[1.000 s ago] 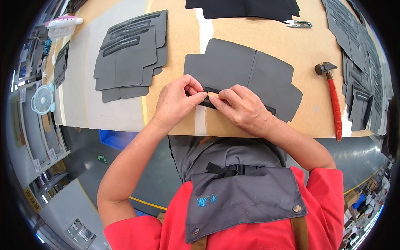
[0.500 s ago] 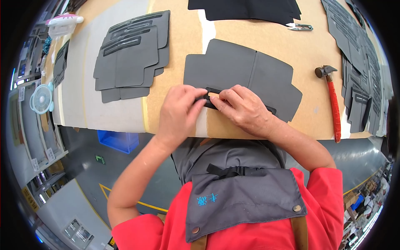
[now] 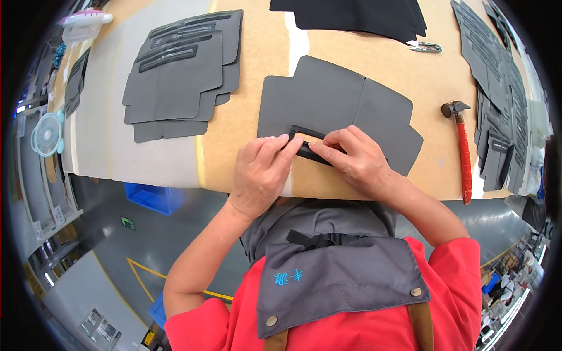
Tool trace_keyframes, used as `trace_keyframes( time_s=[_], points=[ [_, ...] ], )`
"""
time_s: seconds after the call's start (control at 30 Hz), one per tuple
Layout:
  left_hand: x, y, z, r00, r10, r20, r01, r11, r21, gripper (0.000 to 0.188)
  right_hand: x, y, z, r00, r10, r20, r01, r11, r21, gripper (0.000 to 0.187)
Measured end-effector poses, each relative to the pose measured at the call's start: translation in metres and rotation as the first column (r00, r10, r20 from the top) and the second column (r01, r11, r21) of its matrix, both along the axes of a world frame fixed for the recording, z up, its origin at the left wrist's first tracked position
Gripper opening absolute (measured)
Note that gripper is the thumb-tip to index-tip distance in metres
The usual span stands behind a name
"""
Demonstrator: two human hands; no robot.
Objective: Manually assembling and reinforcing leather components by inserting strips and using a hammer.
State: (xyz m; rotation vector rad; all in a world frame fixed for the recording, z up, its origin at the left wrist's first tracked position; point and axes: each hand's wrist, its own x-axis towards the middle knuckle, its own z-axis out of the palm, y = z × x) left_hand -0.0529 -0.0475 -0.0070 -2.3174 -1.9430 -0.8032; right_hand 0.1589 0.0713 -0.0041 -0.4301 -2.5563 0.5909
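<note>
In front of me on the table lies a dark grey flat panel (image 3: 336, 96) with stepped corners and a crease across it. Along its near edge runs a long slot with a black border strip (image 3: 304, 130), and the tan tabletop shows through the opening. My left hand (image 3: 259, 175) is closed at the slot's left end, its fingertips on the border. Pinched over the near strip just to the right are the thumb and fingers of my right hand (image 3: 358, 161). The fingers of that hand cover the slot's right part.
Similar slotted grey panels (image 3: 187, 88) overlap at the left, and more panels (image 3: 492, 70) pile up at the far right. A red-handled hammer (image 3: 462, 149) lies right of my panel. Thread snips (image 3: 424, 47) rest beside black sheets (image 3: 357, 17) at the back.
My left fingers have come down onto the left end of the slot, uncovering more of its black border. My right hand has shifted slightly to the right, still pinching the strip.
</note>
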Motion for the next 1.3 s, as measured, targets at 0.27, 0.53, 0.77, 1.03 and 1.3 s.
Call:
trace_keyframes(
  time_s=[0.27,0.53,0.77,1.03,1.3],
  points=[
    [0.008,-0.001,0.004,0.994,-0.021,-0.107,0.019,1.000,-0.020,0.049,0.006,0.001,0.002,0.999,-0.010,0.044,0.010,1.000,0.014,0.035],
    [0.012,-0.005,0.009,0.991,-0.020,-0.134,0.009,0.997,-0.083,0.046,0.007,0.007,0.012,0.998,0.050,0.037,-0.055,0.990,0.132,0.042],
    [0.018,-0.006,0.009,0.997,-0.038,-0.069,0.030,0.994,-0.105,0.046,0.016,0.007,0.010,0.997,0.004,0.076,-0.001,0.999,-0.048,0.032],
    [0.021,-0.005,0.006,0.997,-0.045,-0.063,0.040,0.996,-0.075,0.053,0.017,0.001,0.015,0.998,0.025,0.065,-0.026,1.000,0.014,0.018],
    [0.022,-0.006,0.008,0.999,-0.026,-0.030,0.023,0.994,-0.103,0.056,0.016,-0.004,0.033,0.987,-0.087,0.138,0.144,0.861,-0.488,0.022]
  ],
)
